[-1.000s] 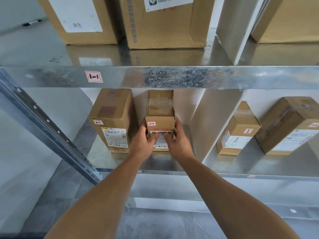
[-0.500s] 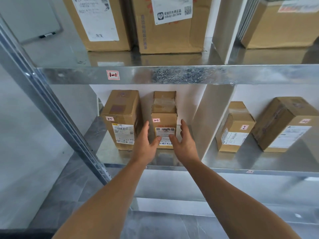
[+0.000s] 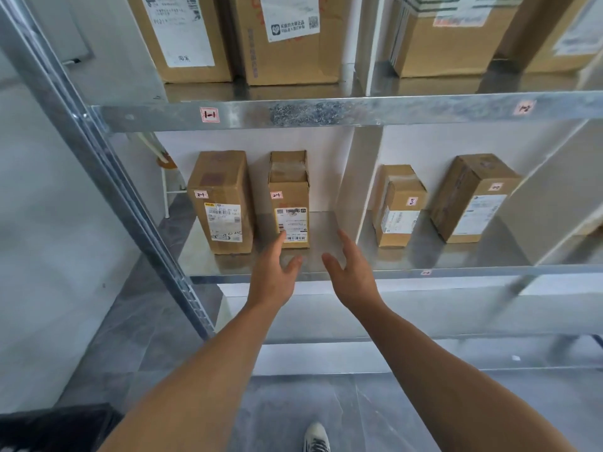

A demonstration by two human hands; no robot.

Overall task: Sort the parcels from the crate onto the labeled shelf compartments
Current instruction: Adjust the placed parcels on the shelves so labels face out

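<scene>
Both hands empty: we're holding the left hand (image 3: 272,275) and right hand (image 3: 350,275) out with fingers spread and relaxed, gripping nothing, just in front of the narrow parcel (image 3: 288,203). Left index tip is overlapping that parcel's lower front corner in view; we can't tell if it's touching. Right hand is hovering clear of it, to its right. The narrow parcel is standing upright on the shelf deck (image 3: 323,230), tagged 2-1. A wider parcel (image 3: 222,203), also tagged 2-1, is standing just left of it, not touching. A white divider (image 3: 355,177) is rising to its right; beyond that, a small parcel (image 3: 398,203) and a larger parcel (image 3: 473,197) are sitting. Above it the beam (image 3: 326,112) is carrying a 1-1 tag, with big boxes (image 3: 284,44) on top. A black crate (image 3: 58,429) is showing well below-left of it.
</scene>
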